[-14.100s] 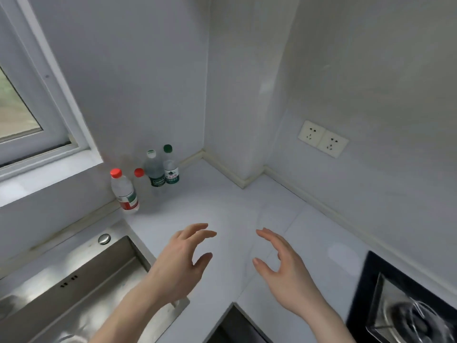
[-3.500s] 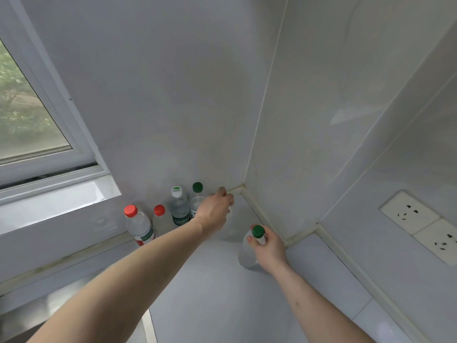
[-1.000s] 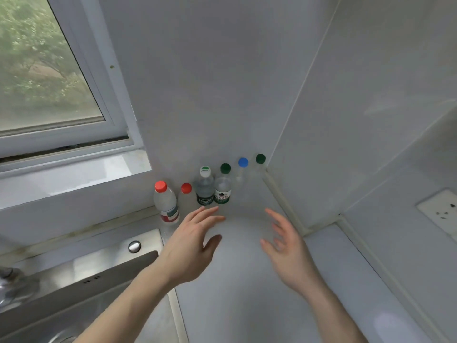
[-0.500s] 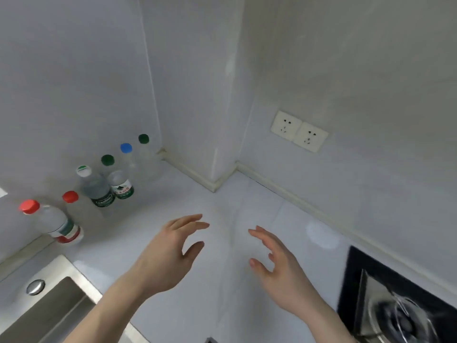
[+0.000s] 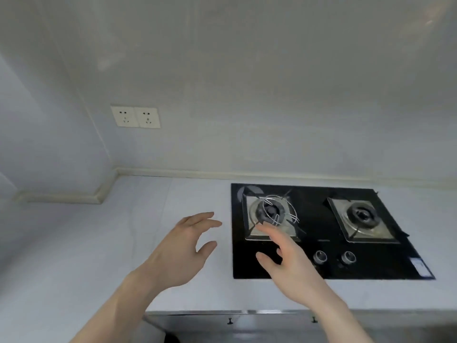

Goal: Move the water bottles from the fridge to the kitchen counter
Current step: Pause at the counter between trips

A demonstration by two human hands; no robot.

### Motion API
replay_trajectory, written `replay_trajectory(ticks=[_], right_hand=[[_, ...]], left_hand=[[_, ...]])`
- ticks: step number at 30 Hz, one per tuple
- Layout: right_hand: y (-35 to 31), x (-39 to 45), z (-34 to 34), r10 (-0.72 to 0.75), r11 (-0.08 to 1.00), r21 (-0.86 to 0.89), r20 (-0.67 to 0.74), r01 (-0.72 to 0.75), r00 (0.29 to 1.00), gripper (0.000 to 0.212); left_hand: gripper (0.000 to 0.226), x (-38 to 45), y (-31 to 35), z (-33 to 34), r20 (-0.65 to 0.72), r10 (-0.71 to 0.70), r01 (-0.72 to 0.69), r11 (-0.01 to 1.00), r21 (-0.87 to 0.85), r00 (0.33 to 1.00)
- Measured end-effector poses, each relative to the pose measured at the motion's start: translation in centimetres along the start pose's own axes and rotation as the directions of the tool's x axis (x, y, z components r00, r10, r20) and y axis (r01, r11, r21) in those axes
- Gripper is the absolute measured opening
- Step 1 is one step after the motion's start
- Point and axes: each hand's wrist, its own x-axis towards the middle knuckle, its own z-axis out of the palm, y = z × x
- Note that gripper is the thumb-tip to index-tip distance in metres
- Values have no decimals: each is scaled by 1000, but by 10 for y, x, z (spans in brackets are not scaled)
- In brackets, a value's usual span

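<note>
Both hands, left (image 5: 183,246) and right (image 5: 284,258), hover spread and empty at centre frame over counter (image 5: 99,243) and hob (image 5: 321,231); no bottles visible, so progress unclear.

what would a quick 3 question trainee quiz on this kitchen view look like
1. True or false: the left hand holds a water bottle.
2. Multiple choice: the right hand is in front of which thing? A) a sink B) the gas hob C) a window
3. Fill in: the double wall socket sits up and to the ____ of the hob.

Key: 1 false, both hands are open and empty, and no bottle is in view. 2 B, it overlaps the left burner and the black glass. 3 left.
</note>
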Motion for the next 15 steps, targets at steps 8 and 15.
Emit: replay_trajectory(ticks=[8,15], right_hand=[[80,-139,-98,156,988,65,-280,-143,947,54],[137,-249,-162,303,951,130,-559,-280,772,53]], left_hand=[[45,17,144,85,174,298,-306,952,21,939],[45,43,267,153,338,514,-548,836,5,788]])
